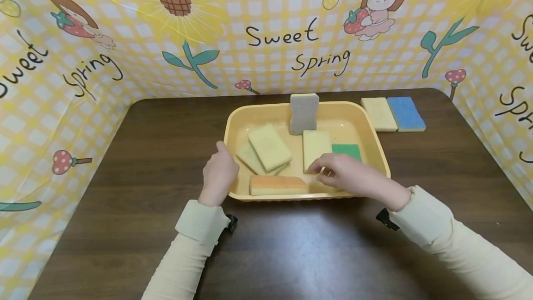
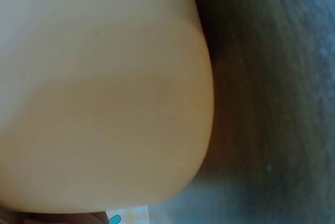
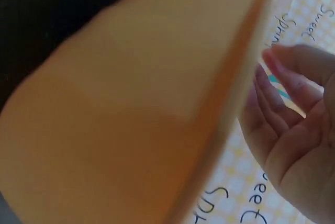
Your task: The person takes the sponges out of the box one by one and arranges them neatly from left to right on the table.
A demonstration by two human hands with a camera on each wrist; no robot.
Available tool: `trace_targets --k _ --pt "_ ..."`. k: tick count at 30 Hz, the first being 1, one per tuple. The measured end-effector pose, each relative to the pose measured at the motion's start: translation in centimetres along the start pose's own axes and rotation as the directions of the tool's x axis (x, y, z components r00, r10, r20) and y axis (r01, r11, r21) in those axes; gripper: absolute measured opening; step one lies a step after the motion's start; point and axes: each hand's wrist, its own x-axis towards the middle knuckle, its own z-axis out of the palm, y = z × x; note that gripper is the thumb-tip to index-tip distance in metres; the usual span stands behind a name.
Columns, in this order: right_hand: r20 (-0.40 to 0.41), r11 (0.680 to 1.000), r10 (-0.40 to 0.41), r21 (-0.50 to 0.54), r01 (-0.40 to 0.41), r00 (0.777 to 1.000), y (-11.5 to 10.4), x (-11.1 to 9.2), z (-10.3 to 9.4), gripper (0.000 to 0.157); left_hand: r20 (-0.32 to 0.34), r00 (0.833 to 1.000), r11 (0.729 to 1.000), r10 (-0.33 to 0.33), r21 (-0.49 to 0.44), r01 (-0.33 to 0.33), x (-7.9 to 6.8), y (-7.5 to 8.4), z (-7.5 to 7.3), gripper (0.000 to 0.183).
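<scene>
Inside the tray (image 1: 258, 106), the pale yellow sponge beside the green one (image 1: 347, 151) stretches away from me lengthwise, its near end at the fingertips of my right grip (image 1: 347, 170); whether they touch it I cannot tell. From my knuckles it lies ahead and leftward. That grip is bent but slightly spread, pinching nothing visible. My left grip (image 1: 220, 172), farther off, is curled on the tray's left rim.
</scene>
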Motion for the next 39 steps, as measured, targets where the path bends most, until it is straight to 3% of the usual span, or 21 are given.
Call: trace_targets --k 5,9,20,32,39 --pt "0.1 0.998 -0.057 0.01 0.056 0.993 -0.2 0.1 0.7 0.029 0.005 1.0 1.0 0.0 -0.002 0.0 0.0 0.1 0.0 0.034" --pt "0.131 0.994 -0.105 0.01 0.105 0.986 -0.3 0.4 0.9 0.037 0.013 1.0 1.0 -0.007 0.002 0.007 0.0 0.1 0.0 0.036" --pt "0.163 0.988 -0.154 0.028 0.152 0.974 -0.3 1.4 1.5 0.028 0.017 1.0 1.0 -0.01 -0.003 0.01 0.1 0.1 0.0 0.035" --pt "0.209 0.995 -0.067 0.091 0.049 0.976 -0.3 1.6 1.9 0.027 -0.002 1.0 1.0 0.002 -0.005 -0.002 0.1 0.0 0.1 0.031" --pt "0.171 0.994 -0.079 0.088 0.065 0.982 -0.1 1.6 2.1 0.025 0.009 1.0 1.0 -0.008 -0.008 0.008 0.1 0.0 0.0 0.034"
